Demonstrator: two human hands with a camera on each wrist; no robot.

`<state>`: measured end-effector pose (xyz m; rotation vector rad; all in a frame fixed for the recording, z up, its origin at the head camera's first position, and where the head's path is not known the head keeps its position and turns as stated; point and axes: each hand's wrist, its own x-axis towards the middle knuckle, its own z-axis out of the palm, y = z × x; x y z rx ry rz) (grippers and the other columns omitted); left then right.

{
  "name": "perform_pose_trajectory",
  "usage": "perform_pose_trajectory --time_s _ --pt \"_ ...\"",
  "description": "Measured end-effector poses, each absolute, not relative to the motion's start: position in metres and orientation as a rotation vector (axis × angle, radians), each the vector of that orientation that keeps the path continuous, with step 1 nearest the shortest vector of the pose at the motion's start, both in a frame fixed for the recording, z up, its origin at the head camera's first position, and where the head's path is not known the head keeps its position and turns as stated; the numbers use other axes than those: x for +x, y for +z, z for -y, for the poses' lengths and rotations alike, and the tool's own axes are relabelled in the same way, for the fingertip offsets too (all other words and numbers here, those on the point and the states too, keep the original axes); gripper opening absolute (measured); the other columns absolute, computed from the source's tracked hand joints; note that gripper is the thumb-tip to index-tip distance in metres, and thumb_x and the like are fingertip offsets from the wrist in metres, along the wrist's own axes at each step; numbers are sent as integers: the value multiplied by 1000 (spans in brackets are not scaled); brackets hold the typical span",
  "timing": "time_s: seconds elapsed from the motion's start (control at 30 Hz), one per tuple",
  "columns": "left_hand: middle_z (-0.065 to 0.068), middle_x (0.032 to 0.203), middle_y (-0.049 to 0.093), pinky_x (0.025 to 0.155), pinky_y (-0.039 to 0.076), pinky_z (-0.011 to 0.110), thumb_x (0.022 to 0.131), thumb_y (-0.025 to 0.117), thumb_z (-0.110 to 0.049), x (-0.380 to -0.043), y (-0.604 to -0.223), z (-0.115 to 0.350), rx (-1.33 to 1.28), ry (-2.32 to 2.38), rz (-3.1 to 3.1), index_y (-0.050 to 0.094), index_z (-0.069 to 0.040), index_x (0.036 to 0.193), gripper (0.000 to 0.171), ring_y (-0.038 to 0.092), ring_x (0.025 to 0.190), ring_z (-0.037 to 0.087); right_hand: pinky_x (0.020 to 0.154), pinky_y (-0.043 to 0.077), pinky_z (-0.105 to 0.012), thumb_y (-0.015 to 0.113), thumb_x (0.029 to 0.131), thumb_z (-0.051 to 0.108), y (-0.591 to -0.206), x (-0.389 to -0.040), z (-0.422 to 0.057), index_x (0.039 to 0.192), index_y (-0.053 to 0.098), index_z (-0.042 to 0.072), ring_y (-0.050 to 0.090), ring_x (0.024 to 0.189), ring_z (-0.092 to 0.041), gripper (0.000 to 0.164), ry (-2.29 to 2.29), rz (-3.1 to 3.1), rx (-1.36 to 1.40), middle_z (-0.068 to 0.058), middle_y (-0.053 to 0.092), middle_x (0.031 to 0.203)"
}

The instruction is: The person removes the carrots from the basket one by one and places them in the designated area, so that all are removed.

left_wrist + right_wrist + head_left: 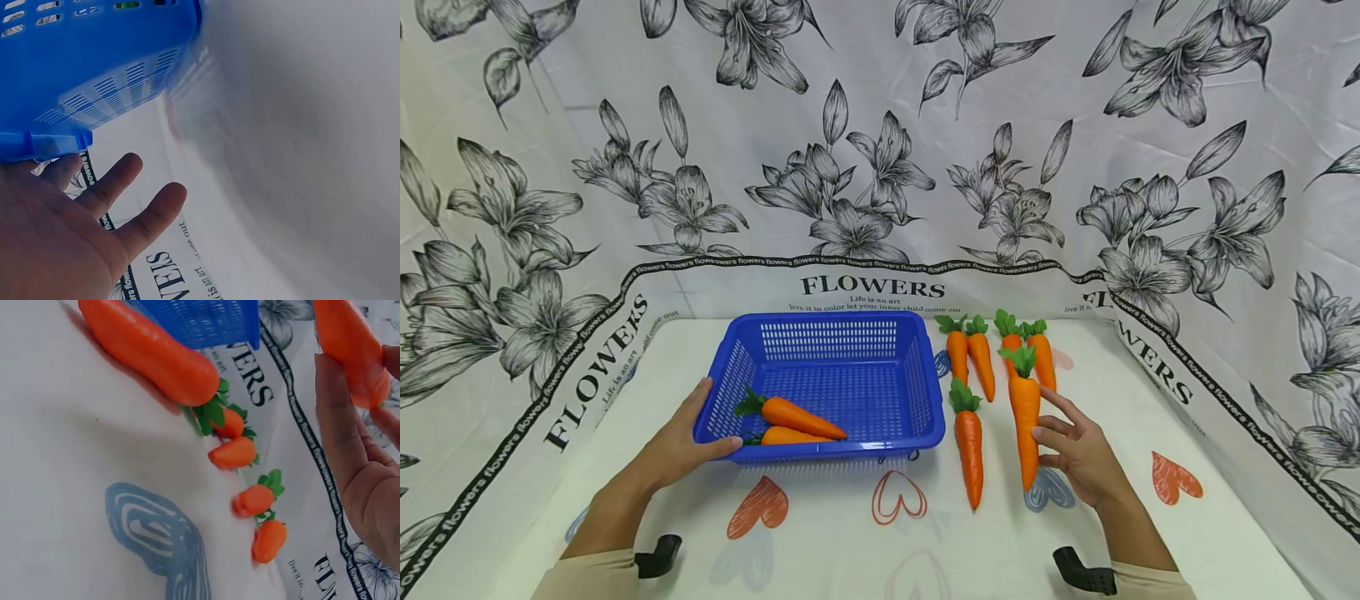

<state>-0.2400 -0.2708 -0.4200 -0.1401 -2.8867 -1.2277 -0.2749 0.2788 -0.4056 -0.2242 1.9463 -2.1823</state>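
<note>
The right hand [1078, 454] has its grip clamped on the held carrot [1025, 425], thumb on 1 side and fingers on the other. The right wrist view shows that carrot raised off the bench [820, 550]; in the head view its leaves point to the back edge and its tip to the near edge.

The blue basket [872, 383] sits left of the loose carrots, its far side by the bench's back edge. The left hand [681, 442] rests at its near-left corner, thumb along the near rim; the fingers lie apart and fairly straight against the left end, steadying it rather than clamping it.

2 carrots [801, 419] lie in the basket's near-left corner, the nearer partly hidden by the wall. By the bench's back edge, right of the basket, lie 4 carrots [980, 367]; a lone carrot [970, 454] lies nearer the front edge, just beside the basket's near-right corner.

The step in hand appears to be loading the basket, with carrot number 3 picked up. The next move likely calls for lifting it over the right rim, lowering it onto bare basket floor, then releasing, with the left hand bracing the basket.
</note>
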Motion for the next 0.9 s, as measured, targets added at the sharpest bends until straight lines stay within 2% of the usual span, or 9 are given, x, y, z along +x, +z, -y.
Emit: perform_pose_trajectory --time_s 0.23,0.57,0.9 --pt "13 143 -3 87 17 65 71 68 -40 -241 -420 271 -141 -1240 2881 -8 -23 139 103 13 122 44 71 46 -49 59 82 10 -412 -276 -277 134 32 24 55 83 -28 61 -2141 -1971 -133 -15 52 96" --pt "13 143 -3 87 17 65 70 67 -42 -241 -422 272 -137 -1250 2883 -8 -24 139 104 12 122 43 70 46 -50 59 82 10 -423 -275 -276 134 33 23 55 82 -29 59 -2114 -1990 -129 -20 50 98" --pt "14 143 -3 86 18 66 71 67 -41 -241 -420 271 -145 -1250 2882 -8 -23 139 103 13 121 44 69 47 -48 65 78 16 -442 -280 -274 132 35 26 55 84 -33 62 -2026 -2057 -42 -25 47 101"
